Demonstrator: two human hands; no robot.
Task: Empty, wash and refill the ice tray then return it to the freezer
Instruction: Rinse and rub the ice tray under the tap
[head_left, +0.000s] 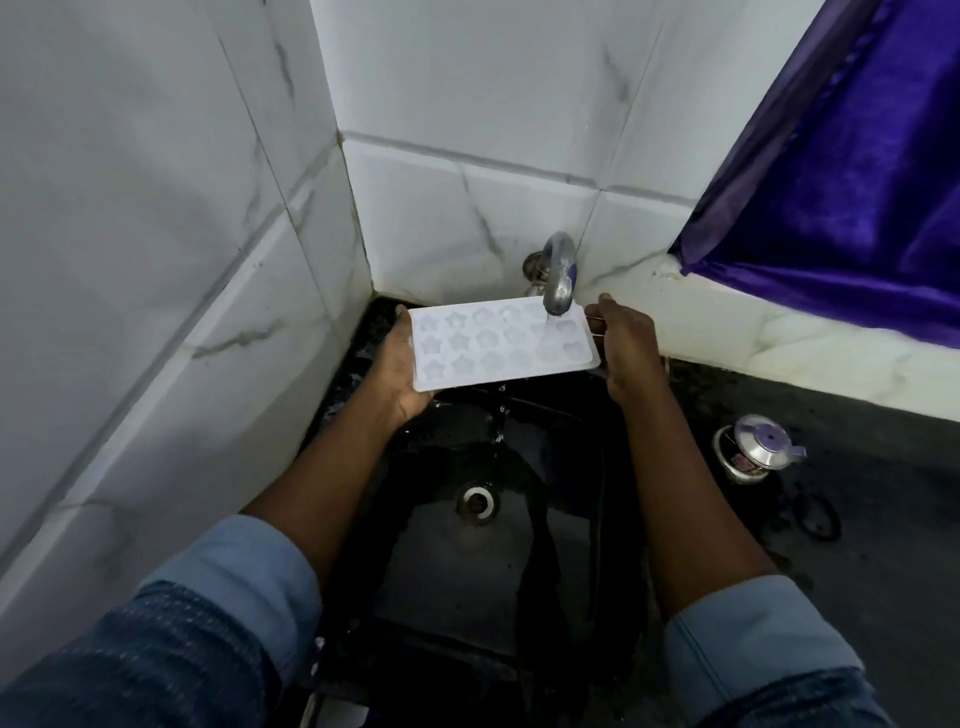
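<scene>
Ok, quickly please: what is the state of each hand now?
Left hand: holds the left end of the ice tray.
Right hand: grips the tray's right end, beside the tap.

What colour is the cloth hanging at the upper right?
The cloth is a deep purple-blue with a satin sheen, seen in the head view.

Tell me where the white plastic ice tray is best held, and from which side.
Grip the white plastic ice tray by the flat rim of its two short ends, one hand from each side, as the left hand and right hand do. The moulds face up, and the metal tap hangs over the far edge.
</scene>
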